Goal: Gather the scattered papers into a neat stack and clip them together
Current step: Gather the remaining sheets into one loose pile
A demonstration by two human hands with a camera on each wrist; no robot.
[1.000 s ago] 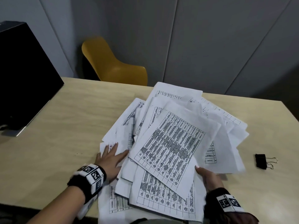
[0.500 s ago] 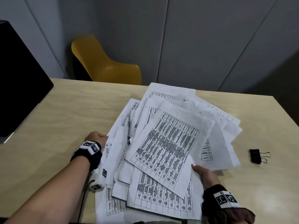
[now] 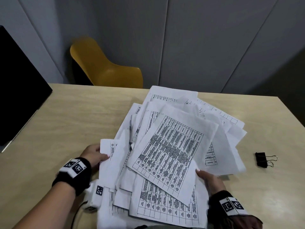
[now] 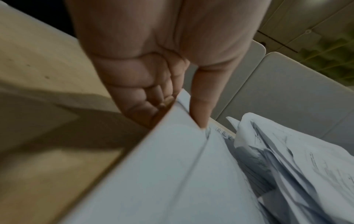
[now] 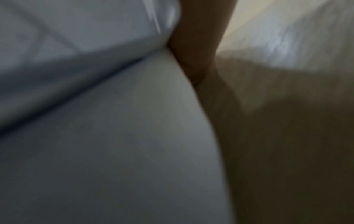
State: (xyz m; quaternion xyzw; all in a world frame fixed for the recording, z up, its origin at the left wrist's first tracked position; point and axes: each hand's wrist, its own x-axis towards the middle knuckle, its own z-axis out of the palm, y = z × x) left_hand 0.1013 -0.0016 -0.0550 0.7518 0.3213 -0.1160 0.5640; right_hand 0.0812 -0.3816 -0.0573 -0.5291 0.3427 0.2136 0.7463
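The papers [image 3: 171,149] lie in a loose, skewed heap on the table [image 3: 69,116], near its front edge, sheets fanned at different angles. The left hand [image 3: 93,155] pinches the heap's left edge, thumb on top and fingers [image 4: 145,97] curled beneath, likely to draw stray sheets inward. The right hand [image 3: 208,178] holds the right side from under, thumb over the top sheet, probably to brace the pile while it is squared. The clip [image 3: 262,160] waits to the right, apart from the papers, seemingly for once the edges line up
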